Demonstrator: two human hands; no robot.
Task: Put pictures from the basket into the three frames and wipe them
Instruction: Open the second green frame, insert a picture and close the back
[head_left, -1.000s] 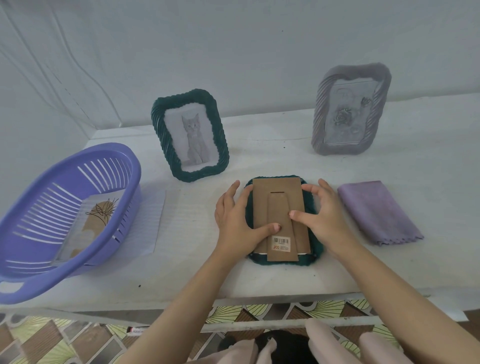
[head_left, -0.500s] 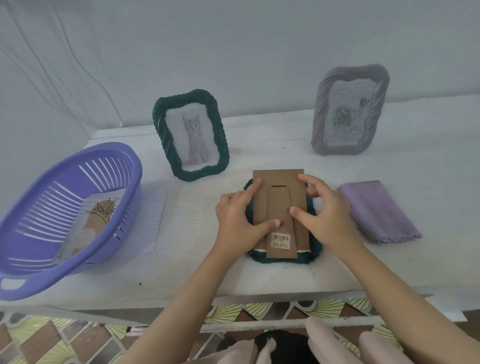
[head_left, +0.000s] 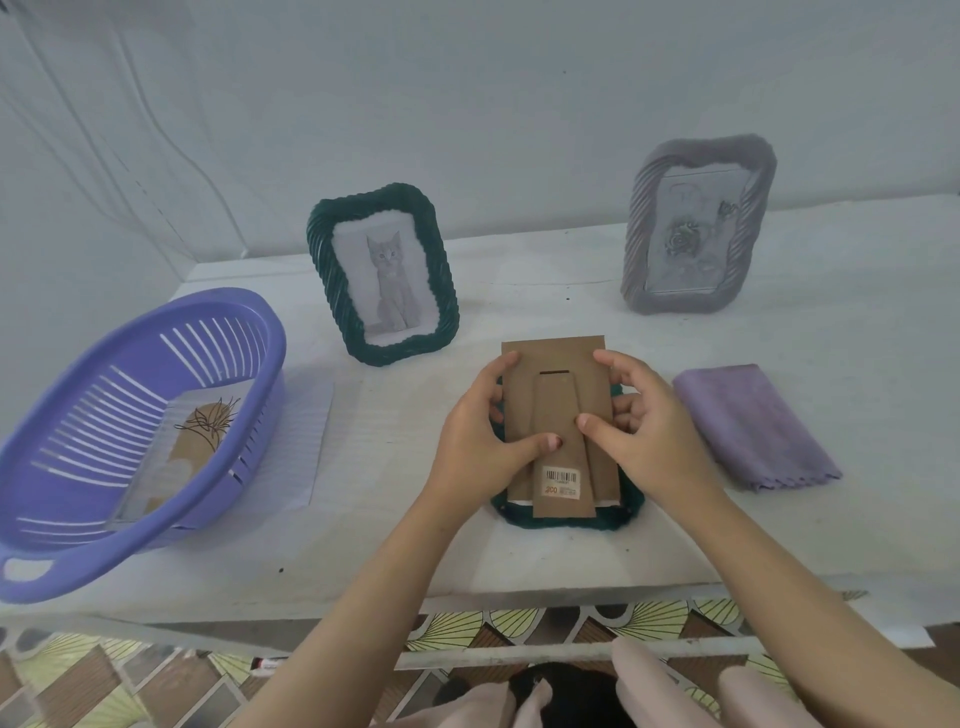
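Ok so: white worktop (head_left: 779, 519), purple basket (head_left: 130, 540) on the left. Grey frame (head_left: 640, 234) and green cat frame (head_left: 383, 280) stand at the back, and a folded cloth (head_left: 753, 426) lies on the right. The third frame (head_left: 566, 522) lies face down in the middle, its backing (head_left: 550, 358) poking past the far edge. The left hand (head_left: 478, 441) and right hand (head_left: 649, 436) grip the backing's sides, thumbs on top. One picture (head_left: 192, 436) sits in the basket.

Basket (head_left: 104, 566) left — cloth (head_left: 753, 426) right
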